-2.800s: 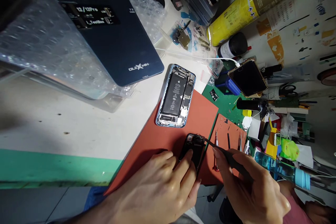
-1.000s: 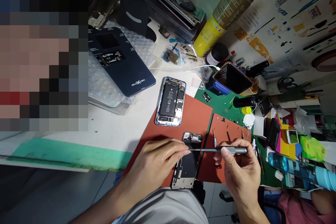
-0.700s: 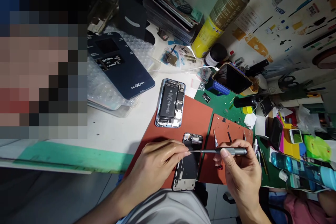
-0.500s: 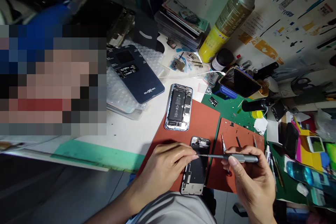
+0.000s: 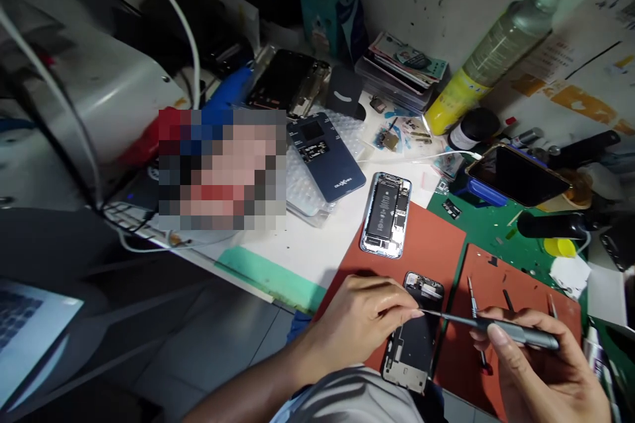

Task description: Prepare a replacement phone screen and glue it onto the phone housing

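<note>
On the red mat [image 5: 436, 238] the thin, fragile screen assembly [image 5: 415, 342] should be held by its edges, while the left hand [image 5: 364, 324] pinches at the tip of the slim screwdriver [image 5: 501, 327], which the right hand [image 5: 540, 377] grips.

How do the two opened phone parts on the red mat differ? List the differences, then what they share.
The blue-framed phone body shows a black battery and circuit parts; the screen panel shows a dark flat back with metal shielding. The phone body lies untouched, farther from the person; the screen panel lies under the left hand, where the tip of the screwdriver in the right hand meets the fingertips. Both lie flat, insides up, on the red mat.
</note>
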A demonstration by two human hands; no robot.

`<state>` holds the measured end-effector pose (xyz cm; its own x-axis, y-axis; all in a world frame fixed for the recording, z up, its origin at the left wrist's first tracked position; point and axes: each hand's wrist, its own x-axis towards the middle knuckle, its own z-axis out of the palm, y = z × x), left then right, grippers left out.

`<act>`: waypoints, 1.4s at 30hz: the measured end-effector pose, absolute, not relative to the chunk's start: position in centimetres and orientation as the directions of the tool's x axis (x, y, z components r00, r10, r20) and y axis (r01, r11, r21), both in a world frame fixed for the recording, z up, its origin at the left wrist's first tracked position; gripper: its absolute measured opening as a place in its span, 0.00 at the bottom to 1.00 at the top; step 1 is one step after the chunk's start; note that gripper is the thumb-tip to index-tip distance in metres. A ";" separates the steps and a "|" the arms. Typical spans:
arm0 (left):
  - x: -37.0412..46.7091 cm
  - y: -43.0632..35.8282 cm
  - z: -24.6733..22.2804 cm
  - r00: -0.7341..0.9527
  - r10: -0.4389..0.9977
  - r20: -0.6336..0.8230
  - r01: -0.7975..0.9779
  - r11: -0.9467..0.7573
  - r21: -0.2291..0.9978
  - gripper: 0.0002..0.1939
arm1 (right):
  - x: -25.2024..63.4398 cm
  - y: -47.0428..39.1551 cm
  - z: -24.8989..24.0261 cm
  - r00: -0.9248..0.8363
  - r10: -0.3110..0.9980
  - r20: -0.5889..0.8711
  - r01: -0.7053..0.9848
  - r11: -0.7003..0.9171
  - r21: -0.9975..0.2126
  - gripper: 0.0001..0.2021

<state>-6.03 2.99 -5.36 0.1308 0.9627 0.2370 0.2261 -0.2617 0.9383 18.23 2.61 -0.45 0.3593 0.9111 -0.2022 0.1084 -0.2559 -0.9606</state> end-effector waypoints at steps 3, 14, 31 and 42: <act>-6.1 3.0 -5.4 0.169 0.963 0.212 0.254 -0.250 0.934 0.05 | 18.7 2.8 -0.9 0.353 0.900 -0.257 0.066 -0.298 -0.952 0.23; -6.9 3.1 -5.1 0.172 0.963 0.206 0.226 -0.242 0.944 0.06 | 17.2 3.5 -0.1 0.228 0.922 -0.313 -0.038 -0.313 -0.949 0.18; -6.8 2.8 -6.0 0.180 0.947 0.266 0.283 -0.309 0.908 0.05 | 17.4 3.5 -0.3 0.236 0.908 -0.346 -0.072 -0.338 -0.938 0.18; -6.9 2.9 -6.1 0.221 0.925 0.309 0.272 -0.362 0.892 0.06 | 16.9 3.8 -0.3 0.307 0.884 -0.353 0.006 -0.372 -0.928 0.22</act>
